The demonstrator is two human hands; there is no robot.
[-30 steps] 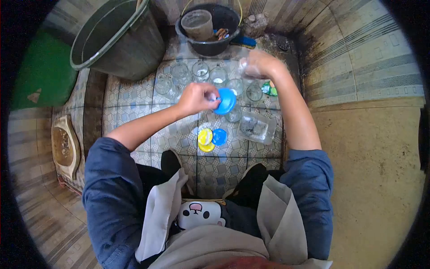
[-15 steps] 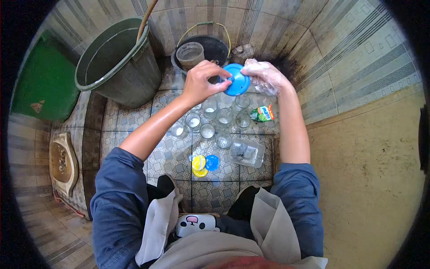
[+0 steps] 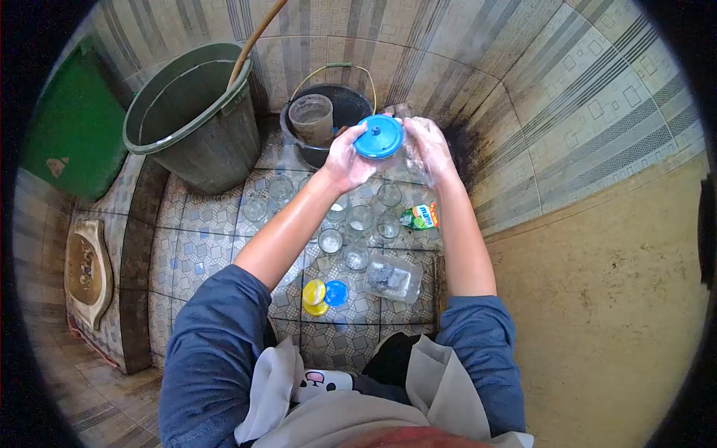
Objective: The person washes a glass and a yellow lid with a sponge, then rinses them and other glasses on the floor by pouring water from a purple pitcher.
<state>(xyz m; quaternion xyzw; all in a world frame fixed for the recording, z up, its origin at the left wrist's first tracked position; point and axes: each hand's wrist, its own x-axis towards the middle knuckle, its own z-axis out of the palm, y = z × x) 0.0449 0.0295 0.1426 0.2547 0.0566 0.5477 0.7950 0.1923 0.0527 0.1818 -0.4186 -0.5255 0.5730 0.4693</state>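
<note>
My left hand (image 3: pixel 348 160) grips the rim of a round blue lid (image 3: pixel 382 140) with a small dark knob, its top facing up. At the lid's right edge is my right hand (image 3: pixel 433 149), wet with suds and closed round a pale, foamy scrubber (image 3: pixel 413 158); the scrubber's exact kind is hard to make out. Below the hands, several clear glass jars (image 3: pixel 360 218) stand on the tiles, some with white suds inside. Nearer to me lie two yellow lids (image 3: pixel 314 291) and another blue lid (image 3: pixel 337 293).
A clear plastic container (image 3: pixel 393 278) with something dark inside sits right of the lids. Behind it lies a green soap pouch (image 3: pixel 420 216). A black bucket (image 3: pixel 345 104) holds a grey scoop (image 3: pixel 311 119). A large grey bin (image 3: pixel 202 149) stands left, a yellowish panel (image 3: pixel 590 299) right.
The blue lid has tilted to face upward and moved slightly left. My left hand has shifted from its knob to its rim. The camera view has shifted a little.
</note>
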